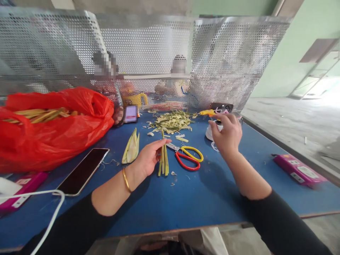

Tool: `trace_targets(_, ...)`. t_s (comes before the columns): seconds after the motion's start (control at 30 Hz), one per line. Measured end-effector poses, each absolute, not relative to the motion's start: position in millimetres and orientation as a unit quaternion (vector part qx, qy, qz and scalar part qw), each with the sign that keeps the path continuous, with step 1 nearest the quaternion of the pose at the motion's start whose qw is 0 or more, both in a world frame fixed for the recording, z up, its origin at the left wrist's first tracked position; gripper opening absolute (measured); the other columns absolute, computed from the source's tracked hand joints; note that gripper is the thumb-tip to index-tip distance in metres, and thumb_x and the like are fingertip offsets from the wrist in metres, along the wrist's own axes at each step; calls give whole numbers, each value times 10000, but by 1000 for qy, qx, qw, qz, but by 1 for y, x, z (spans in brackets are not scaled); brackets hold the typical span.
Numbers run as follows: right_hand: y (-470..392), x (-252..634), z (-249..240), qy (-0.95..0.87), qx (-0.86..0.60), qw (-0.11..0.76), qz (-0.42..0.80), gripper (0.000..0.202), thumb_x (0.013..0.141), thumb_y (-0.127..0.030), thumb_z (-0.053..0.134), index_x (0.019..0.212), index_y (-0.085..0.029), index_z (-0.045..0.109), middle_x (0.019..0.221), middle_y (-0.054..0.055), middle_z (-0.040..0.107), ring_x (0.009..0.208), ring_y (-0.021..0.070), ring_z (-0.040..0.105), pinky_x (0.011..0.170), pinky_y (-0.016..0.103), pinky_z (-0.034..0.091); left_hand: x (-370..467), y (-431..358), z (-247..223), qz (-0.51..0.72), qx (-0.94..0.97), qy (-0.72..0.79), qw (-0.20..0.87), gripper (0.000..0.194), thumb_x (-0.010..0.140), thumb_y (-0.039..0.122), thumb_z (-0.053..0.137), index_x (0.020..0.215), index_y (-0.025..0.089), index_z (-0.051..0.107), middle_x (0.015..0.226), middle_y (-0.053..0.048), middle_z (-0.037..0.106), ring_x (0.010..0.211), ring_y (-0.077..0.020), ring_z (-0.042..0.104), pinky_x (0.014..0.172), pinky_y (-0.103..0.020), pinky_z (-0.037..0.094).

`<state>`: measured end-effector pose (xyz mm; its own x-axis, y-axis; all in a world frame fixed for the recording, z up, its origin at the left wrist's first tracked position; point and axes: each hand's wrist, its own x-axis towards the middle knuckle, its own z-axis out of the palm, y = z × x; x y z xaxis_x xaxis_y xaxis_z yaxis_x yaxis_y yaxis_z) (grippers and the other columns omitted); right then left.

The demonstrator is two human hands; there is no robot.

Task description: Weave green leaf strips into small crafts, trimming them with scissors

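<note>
My left hand [150, 156] is closed around a small bundle of green-yellow stalks [164, 163], whose cut ends point toward me. My right hand [227, 134] is raised over a white spool [209, 133] at the right, its thumb and fingers curled near each other; whether it pinches a thread cannot be made out. Scissors [188, 158] with one red and one yellow handle lie just right of the bundle, blades toward my left hand. Behind them is a heap of green peelings [172, 122]. A pale leafy piece [131, 148] rests left of my left hand.
A red plastic bag [87, 131] of stalks fills the left side. Nearer are a phone [83, 171] and a white cable [54, 216]. Pink power strips [299, 170] lie at both sides. A perforated metal screen [148, 42] stands behind, with people beyond.
</note>
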<state>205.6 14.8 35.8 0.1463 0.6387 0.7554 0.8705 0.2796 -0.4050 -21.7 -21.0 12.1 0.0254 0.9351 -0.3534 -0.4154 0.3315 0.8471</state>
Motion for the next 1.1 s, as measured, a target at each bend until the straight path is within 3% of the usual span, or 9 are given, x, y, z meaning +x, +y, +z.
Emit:
trace_targets(0.13,-6,174,24,-735,-460,469,169,222,833,-395,571,776,-200,660,749,39,681,724,188,605,689,312,475,-21,-20,14,507,232,464,689,95,802,211,675,773,138,728,502,41,514,399,-51,435,395,-173,358)
trace_targets(0.3,-28,134,-3,-707,-444,316,450,219,746,-393,653,736,-190,572,610,-16,621,541,125,587,495,230,447,-17,-23,10,491,261,437,706,86,807,192,665,836,131,717,588,-2,619,499,-92,564,485,-194,452)
trace_targets(0.4,-27,131,-6,-638,-463,297,538,234,741,-382,643,692,-186,525,579,-25,610,439,96,560,414,199,414,-16,-23,6,485,292,432,702,97,819,211,659,826,121,695,657,-23,651,555,-99,600,540,-200,482)
trace_targets(0.57,-18,142,3,-628,-493,348,492,287,780,-411,577,608,-196,495,496,-45,562,317,56,384,342,199,285,-18,-21,2,544,395,503,544,228,902,365,541,863,156,625,709,-37,662,600,-131,633,555,-221,487)
trace_targets(0.73,-17,147,2,-717,-494,321,372,271,820,-341,519,587,-201,528,519,-20,597,456,101,464,485,234,366,-22,-26,4,548,583,472,370,280,857,221,601,1133,261,637,856,-21,708,789,-135,650,750,-197,476)
trace_targets(0.83,-20,147,2,-737,-494,287,361,284,821,-335,518,572,-199,517,518,-18,587,496,112,487,528,241,376,-21,-28,5,537,578,477,388,365,813,175,642,1161,279,668,808,-11,716,764,-141,648,736,-193,476)
trace_targets(0.93,-23,150,10,-734,-443,276,435,245,787,-414,593,702,-184,593,557,-19,596,470,101,462,483,230,356,-19,-25,7,527,520,492,458,231,778,141,667,978,225,746,761,-23,724,677,-138,649,651,-202,498)
trace_targets(1.03,-21,158,22,-657,-383,296,578,538,792,-639,508,1016,-165,629,719,38,668,426,100,463,407,235,337,-20,-20,8,495,414,495,582,104,807,141,641,791,145,743,699,-55,720,573,-127,642,558,-213,510)
trace_targets(1.1,-16,163,27,-588,-392,355,612,679,813,-733,352,1023,-151,633,722,71,667,433,114,492,410,247,367,-21,-18,7,480,322,478,661,130,832,128,612,770,112,726,664,-67,711,544,-120,642,537,-209,520)
